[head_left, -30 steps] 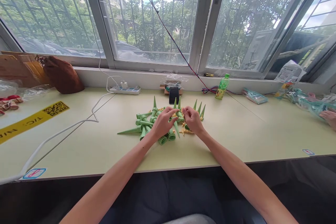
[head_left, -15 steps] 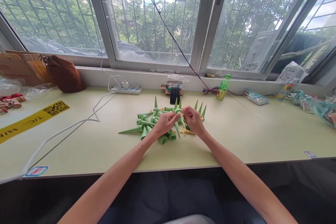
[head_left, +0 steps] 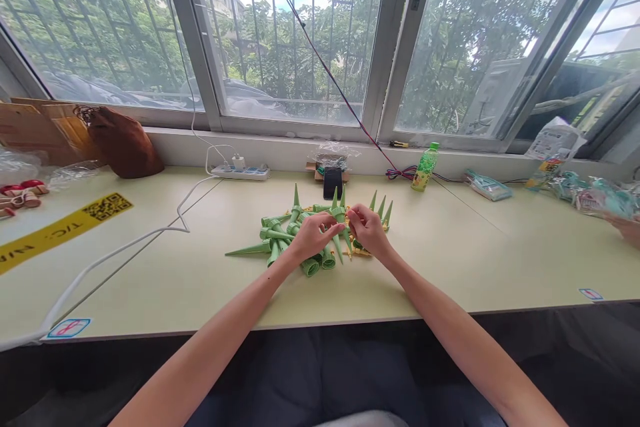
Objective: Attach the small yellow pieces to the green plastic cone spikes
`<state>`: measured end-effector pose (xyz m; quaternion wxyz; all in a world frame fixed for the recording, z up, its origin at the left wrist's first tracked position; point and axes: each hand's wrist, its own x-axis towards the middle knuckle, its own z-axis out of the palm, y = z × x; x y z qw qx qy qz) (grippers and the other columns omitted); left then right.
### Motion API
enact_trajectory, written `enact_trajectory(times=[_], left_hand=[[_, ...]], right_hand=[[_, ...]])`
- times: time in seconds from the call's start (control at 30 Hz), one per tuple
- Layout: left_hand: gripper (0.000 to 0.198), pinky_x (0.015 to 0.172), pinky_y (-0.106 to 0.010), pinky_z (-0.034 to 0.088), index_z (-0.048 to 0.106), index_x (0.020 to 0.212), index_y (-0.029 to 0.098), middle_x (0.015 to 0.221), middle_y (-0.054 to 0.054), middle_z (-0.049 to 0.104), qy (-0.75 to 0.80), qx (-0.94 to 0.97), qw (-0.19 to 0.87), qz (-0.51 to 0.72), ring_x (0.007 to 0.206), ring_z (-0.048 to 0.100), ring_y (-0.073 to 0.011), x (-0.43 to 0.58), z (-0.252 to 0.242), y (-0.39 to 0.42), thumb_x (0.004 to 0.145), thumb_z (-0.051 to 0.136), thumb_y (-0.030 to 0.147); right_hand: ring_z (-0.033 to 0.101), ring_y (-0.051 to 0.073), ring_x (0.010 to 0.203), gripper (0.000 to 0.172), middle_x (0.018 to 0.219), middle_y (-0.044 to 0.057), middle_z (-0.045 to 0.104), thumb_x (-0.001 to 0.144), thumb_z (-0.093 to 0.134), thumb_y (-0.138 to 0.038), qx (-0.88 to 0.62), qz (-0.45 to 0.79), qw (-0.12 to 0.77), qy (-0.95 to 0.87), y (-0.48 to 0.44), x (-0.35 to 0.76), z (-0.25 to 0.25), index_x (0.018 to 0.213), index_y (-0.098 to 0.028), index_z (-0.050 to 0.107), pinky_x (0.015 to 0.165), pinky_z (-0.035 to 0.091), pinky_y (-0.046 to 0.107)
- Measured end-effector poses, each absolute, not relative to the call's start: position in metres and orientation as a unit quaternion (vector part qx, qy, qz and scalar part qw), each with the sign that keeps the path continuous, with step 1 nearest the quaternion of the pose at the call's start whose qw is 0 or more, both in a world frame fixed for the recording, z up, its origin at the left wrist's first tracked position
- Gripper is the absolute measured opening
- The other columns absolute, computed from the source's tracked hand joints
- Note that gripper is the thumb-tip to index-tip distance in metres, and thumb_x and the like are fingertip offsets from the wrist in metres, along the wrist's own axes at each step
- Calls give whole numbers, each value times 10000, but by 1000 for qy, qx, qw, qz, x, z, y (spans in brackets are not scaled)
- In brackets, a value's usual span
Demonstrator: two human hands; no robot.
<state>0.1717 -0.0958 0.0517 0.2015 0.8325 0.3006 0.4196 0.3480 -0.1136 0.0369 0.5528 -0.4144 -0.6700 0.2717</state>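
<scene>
My left hand (head_left: 316, 235) is closed around a green plastic spike (head_left: 337, 240), which points down with its collar near the fingertips. Close to its right, my right hand (head_left: 367, 228) has its fingers pinched together; what they hold is too small to make out. A pile of green spikes and caps (head_left: 275, 235) lies on the table around and left of my left hand. Several green spikes (head_left: 382, 205) stand upright behind my right hand. Small yellow parts (head_left: 357, 252) lie beneath and beside it.
A black phone (head_left: 333, 183) leans on a small box behind the pile. Farther back are a power strip (head_left: 243, 172) with a white cable, a green bottle (head_left: 425, 167) and a brown bag (head_left: 123, 141). Another person's hand (head_left: 625, 227) is at the far right by plastic bags.
My left fingers have shifted slightly on the green spike. My right hand has hardly moved. At the far right, the other person's hand has come further into view.
</scene>
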Motion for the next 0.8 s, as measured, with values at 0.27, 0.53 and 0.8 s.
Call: enact_trajectory(times=[0.27,0.53,0.8], left_hand=[[321,624,-260,469,653,775,159,771,-28,608,274,846,131,438,651,550,-123,171,48,-94,858,633,468],[256,657,-262,473,673,861,173,798,-25,582,250,851,87,453,685,550,-127,169,45,-93,880,622,423],[231,685,-257,491,688,1042,205,876,-37,585,222,853,82,465,712,558,-119,168,44,-92,897,613,369]], right_hand=[[340,99,427,423,489,-60,376,908,452,-602,-422,283,548,-665,-113,349,38,751,-213,496,430,276,241],[328,99,417,463,475,-60,352,888,457,-640,-430,283,543,-663,-112,349,36,702,-216,474,418,271,246],[322,102,430,451,481,-53,342,899,461,-607,-433,272,539,-669,-113,348,36,681,-213,471,417,259,248]])
